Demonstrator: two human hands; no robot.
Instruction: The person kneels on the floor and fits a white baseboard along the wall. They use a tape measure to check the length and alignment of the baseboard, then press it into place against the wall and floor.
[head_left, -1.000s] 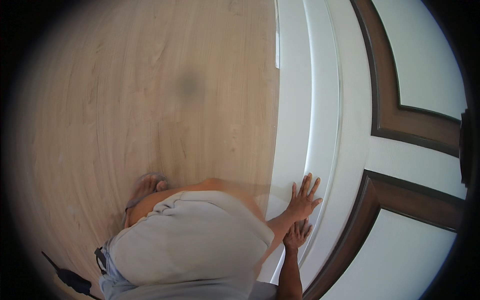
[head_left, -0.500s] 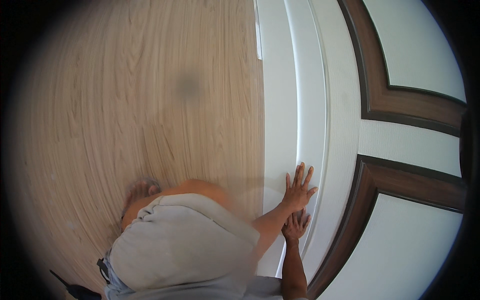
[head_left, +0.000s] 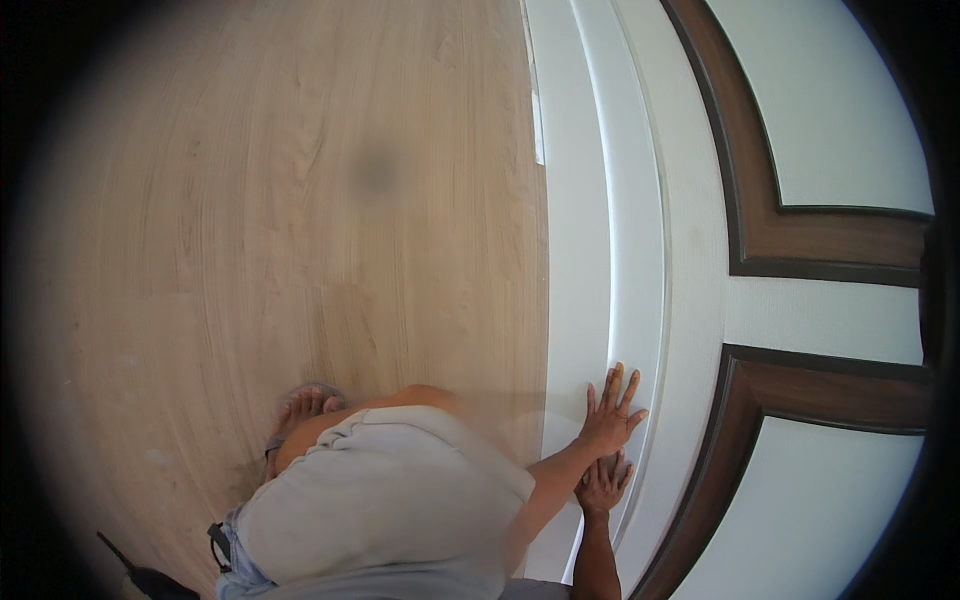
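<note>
My left hand (head_left: pixel 613 418) lies flat with spread fingers on a long white skirting board (head_left: pixel 636 300) at the foot of the wall. Just below it, my right hand (head_left: pixel 604 486) rests on the same board, fingers also apart. The left wrist almost meets the right fingertips. A bright narrow line (head_left: pixel 612 270) runs lengthwise along the board's left edge. Left of that line, a flat white strip (head_left: pixel 577 260) borders the wooden floor. Neither hand grips anything; the palms are hidden against the white surface.
Wood-grain floor (head_left: pixel 300 200) spreads to the left. My bent leg in pale shorts (head_left: pixel 390 490) and a sandalled foot (head_left: pixel 312 402) are at lower left. A dark tool with a thin shaft (head_left: pixel 158 582) sits in the bottom left corner. Brown moulding frames (head_left: pixel 745 400) trim the right wall.
The view has shifted, so floor, wall and hands all appear lower and slightly further right. Both hands keep their flat pose on the board, with no clear movement along it.
</note>
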